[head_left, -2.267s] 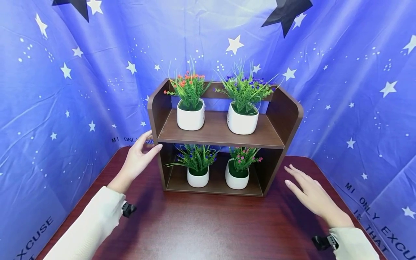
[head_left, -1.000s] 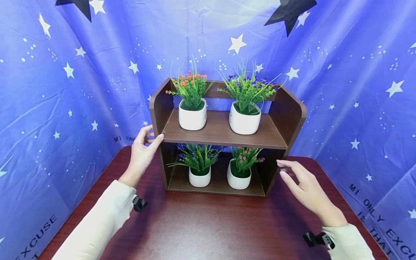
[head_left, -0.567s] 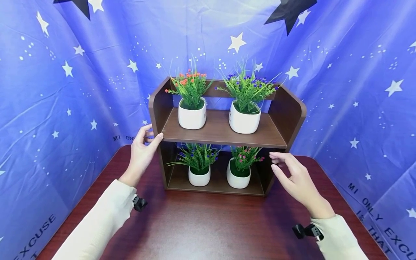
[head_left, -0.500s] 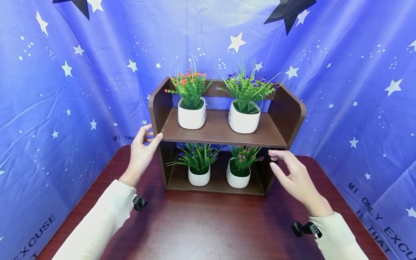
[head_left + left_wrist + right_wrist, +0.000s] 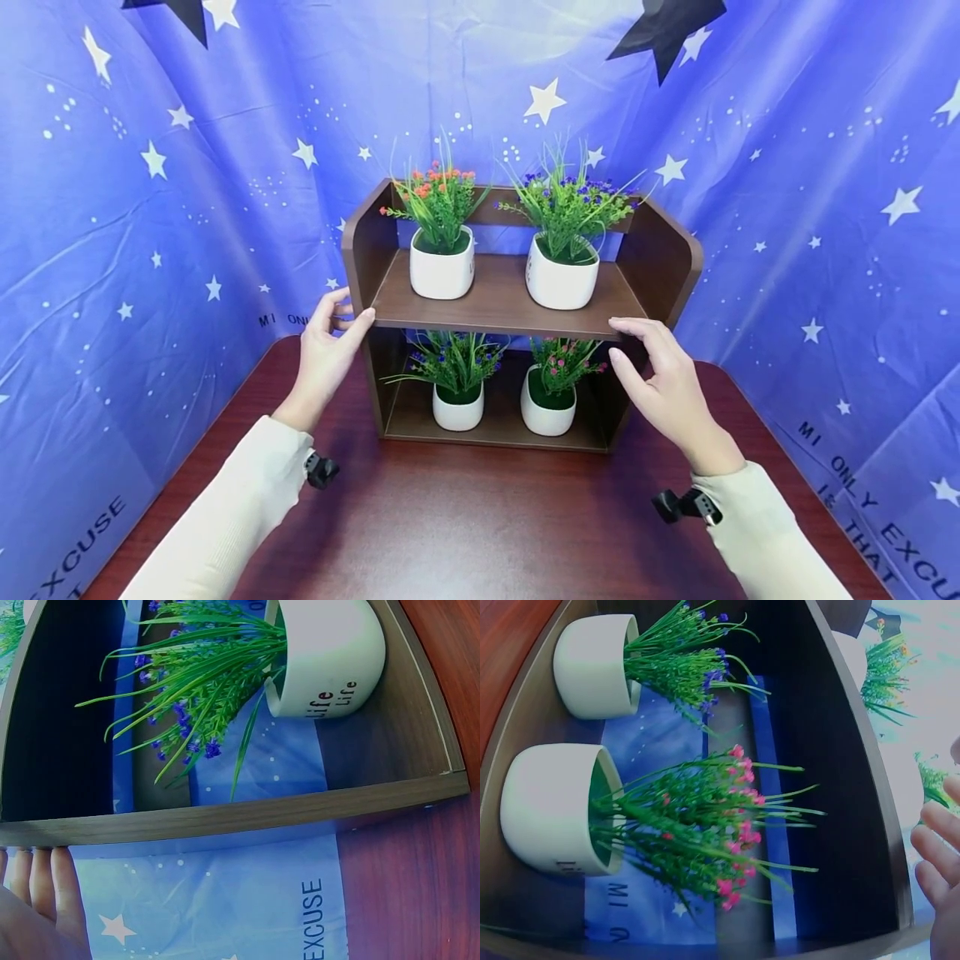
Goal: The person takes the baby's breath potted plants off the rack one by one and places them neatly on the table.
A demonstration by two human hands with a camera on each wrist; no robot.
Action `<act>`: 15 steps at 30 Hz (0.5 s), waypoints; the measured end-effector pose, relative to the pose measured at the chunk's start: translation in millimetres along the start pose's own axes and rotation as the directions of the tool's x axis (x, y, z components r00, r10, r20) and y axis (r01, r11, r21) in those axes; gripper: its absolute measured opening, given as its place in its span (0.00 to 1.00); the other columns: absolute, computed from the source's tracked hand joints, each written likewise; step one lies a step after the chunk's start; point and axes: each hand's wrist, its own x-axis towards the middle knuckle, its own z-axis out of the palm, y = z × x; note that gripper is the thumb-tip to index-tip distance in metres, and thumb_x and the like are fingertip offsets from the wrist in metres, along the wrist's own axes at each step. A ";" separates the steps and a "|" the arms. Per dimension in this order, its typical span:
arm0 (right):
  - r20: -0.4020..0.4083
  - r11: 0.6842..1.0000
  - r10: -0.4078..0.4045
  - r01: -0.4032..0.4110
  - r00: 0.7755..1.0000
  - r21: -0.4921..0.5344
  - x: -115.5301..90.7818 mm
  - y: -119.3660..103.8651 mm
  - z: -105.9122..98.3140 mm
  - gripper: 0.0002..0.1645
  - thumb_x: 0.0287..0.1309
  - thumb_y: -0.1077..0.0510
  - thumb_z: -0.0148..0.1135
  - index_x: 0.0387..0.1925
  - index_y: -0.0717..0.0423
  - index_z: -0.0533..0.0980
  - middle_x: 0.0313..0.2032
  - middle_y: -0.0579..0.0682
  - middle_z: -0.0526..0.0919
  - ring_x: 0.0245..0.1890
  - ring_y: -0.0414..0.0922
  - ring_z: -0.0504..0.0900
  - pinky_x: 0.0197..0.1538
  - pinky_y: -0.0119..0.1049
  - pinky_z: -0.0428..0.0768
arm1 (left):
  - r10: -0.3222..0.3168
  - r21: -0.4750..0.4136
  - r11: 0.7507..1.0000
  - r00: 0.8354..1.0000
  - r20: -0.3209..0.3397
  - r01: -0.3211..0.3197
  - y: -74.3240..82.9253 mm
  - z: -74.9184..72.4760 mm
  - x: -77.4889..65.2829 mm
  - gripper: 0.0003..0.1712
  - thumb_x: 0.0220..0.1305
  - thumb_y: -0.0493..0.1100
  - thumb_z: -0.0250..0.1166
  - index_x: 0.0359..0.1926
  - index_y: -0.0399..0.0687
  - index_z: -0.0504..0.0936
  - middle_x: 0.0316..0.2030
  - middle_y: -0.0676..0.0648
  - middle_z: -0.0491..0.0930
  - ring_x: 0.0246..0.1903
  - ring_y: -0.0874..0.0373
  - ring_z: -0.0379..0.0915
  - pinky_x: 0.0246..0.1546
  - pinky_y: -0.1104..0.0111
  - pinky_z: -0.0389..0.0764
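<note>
A brown 2-tier shelf (image 5: 663, 258) is set upright on a dark red table (image 5: 465, 517), backed by a blue star-printed cloth (image 5: 480, 67), whose lettering is partly cut off. On the upper board (image 5: 498, 287) the orange-flowered upper left pot (image 5: 442, 271) and the purple-flowered upper right pot (image 5: 562, 279) are seen almost whole; beneath it, the tops of the blue-flowered lower left pot (image 5: 457, 410) and the pink-flowered lower right pot (image 5: 547, 412) are partly hidden in the head view. The shelf's left side is touched by the left hand (image 5: 324, 358), its thumb laid at the front edge and its fingers set nearly straight against the outer face; in the left wrist view the hand is cropped at the corner and the thumb cannot be seen. The right hand (image 5: 667, 387) is held before the right end of the upper board, fingers loosely extended and thumb apart; whether the board is touched cannot be told, and in the right wrist view the hand is cut off by the frame's edge. "Life" can be read twice on the lower left pot, while the marks on the lower right pot cannot be made out. Both pale sleeves (image 5: 217, 517) are cut off at the bottom
</note>
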 end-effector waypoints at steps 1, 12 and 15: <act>0.009 1.000 0.009 -0.009 1.000 -0.001 1.4 -0.7 0.4 0.25 0.59 0.64 0.63 0.59 0.59 0.76 0.57 0.53 0.80 0.58 0.49 0.75 0.64 0.31 0.66 | -0.001 0.001 1.000 1.000 0.002 0.001 -0.1 -0.1 0.0 0.25 0.65 0.45 0.69 0.61 0.46 0.77 0.45 0.41 0.79 0.39 0.57 0.74 0.38 0.75 0.76; 0.064 0.994 0.110 -0.110 0.992 -0.016 19.3 -0.2 9.4 0.33 0.60 0.65 0.66 0.67 0.59 0.69 0.64 0.54 0.72 0.60 0.53 0.72 0.62 0.39 0.68 | -0.005 0.005 1.000 1.000 0.001 0.005 0.2 -0.5 -1.3 0.25 0.65 0.47 0.69 0.62 0.47 0.78 0.45 0.41 0.78 0.40 0.57 0.74 0.39 0.75 0.76; 0.066 0.986 0.165 -0.166 0.984 0.006 26.0 0.5 10.0 0.33 0.63 0.63 0.65 0.68 0.59 0.68 0.64 0.55 0.71 0.63 0.54 0.70 0.64 0.45 0.67 | -0.009 0.000 1.000 1.000 0.001 0.009 0.7 0.0 -1.6 0.26 0.65 0.46 0.69 0.62 0.47 0.77 0.45 0.42 0.78 0.40 0.57 0.74 0.39 0.75 0.76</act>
